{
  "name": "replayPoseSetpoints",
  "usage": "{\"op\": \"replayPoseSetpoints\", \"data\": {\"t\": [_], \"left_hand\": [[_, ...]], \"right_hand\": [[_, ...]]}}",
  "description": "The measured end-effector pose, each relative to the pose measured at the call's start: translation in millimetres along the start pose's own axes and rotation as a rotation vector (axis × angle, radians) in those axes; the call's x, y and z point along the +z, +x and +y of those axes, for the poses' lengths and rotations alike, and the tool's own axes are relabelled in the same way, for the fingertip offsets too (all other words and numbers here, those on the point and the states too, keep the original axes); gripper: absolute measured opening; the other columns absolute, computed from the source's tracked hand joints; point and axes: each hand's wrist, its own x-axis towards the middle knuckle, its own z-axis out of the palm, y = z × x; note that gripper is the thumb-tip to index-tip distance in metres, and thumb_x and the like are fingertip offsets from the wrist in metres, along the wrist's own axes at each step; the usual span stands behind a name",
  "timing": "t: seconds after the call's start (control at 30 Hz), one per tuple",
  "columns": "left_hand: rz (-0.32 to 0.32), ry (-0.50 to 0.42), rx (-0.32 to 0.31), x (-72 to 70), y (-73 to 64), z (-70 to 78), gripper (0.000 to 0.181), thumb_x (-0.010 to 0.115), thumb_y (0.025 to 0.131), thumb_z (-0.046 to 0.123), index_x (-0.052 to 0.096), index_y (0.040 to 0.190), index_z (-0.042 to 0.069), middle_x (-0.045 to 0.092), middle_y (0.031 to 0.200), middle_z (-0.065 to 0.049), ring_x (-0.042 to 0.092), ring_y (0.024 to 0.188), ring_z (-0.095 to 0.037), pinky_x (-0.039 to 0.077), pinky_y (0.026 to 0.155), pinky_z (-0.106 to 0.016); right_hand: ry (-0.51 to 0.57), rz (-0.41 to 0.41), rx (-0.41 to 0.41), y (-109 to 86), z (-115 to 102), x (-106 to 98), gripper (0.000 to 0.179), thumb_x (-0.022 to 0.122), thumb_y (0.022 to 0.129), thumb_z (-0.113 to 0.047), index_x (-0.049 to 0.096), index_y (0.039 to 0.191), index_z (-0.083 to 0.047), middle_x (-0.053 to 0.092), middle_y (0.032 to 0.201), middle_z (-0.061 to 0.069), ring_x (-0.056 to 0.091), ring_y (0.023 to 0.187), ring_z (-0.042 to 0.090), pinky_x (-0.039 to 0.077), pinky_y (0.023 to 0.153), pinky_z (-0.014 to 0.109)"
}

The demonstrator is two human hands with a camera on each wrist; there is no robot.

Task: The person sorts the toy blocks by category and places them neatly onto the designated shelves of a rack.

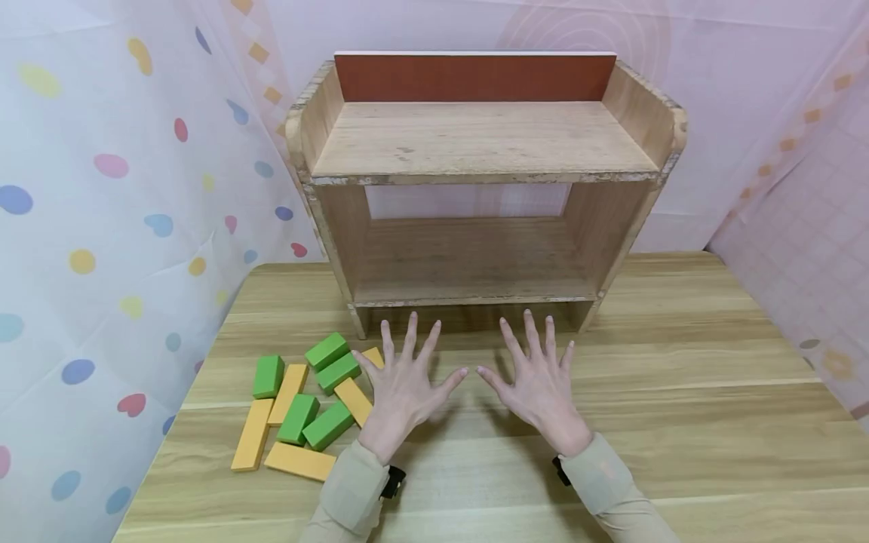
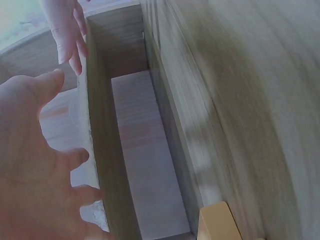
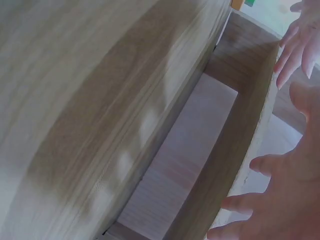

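Both hands are held with fingers spread over the table in front of a small wooden shelf [image 1: 475,139], holding nothing. The left hand [image 1: 405,385] is nearest the blocks, its little finger overlapping a yellow block [image 1: 373,356] in the head view. My right hand [image 1: 540,385] has only bare tabletop around it. The two thumbs point at each other with a small gap. Left of the left hand lie several green blocks [image 1: 297,418] and several yellow-orange blocks [image 1: 253,435], scattered flat. In the left wrist view an orange block [image 2: 218,222] shows near the shelf's base.
The shelf has an upper board, a lower board [image 1: 475,260] and a red-brown back strip [image 1: 475,78]. It stands at the back of the wood-grain table [image 1: 692,422]. A dotted curtain [image 1: 122,226] hangs at the left, and pink cloth [image 1: 808,249] at the right.
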Motion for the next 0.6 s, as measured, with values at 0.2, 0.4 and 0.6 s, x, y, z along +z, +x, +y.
{"op": "replayPoseSetpoints", "data": {"t": [0.2,0.4,0.6], "left_hand": [[-0.001,-0.023,-0.006,-2.1,-2.5,0.9,0.079,0.041,0.086,0.071,0.021,0.151,0.033,0.011,0.161,-0.007,0.004,0.145,-0.047,0.006,0.102,-0.081],[0.168,-0.049,0.014,-9.2,-4.2,-14.8,0.067,0.052,0.091,0.054,0.037,0.146,0.018,0.045,0.145,-0.016,0.043,0.131,-0.047,0.042,0.096,-0.065],[0.399,-0.164,0.021,-24.5,-5.7,-64.4,0.042,0.066,0.087,0.023,0.061,0.121,-0.001,0.068,0.107,-0.024,0.058,0.052,-0.026,0.043,0.036,-0.029]], "right_hand": [[0.044,0.128,-0.032,4.5,4,-3,0.076,0.057,0.087,-0.055,0.033,0.148,-0.017,0.028,0.154,0.020,0.027,0.139,0.049,0.026,0.107,0.069],[0.188,0.482,-0.119,22.9,19,-21,0.061,0.070,0.083,-0.030,0.051,0.133,-0.001,0.052,0.135,0.025,0.053,0.120,0.045,0.046,0.098,0.056],[0.327,0.765,-0.146,44.5,46,-55,0.039,0.069,0.083,-0.008,0.060,0.118,0.007,0.062,0.117,0.027,0.060,0.108,0.042,0.049,0.096,0.049]]}}
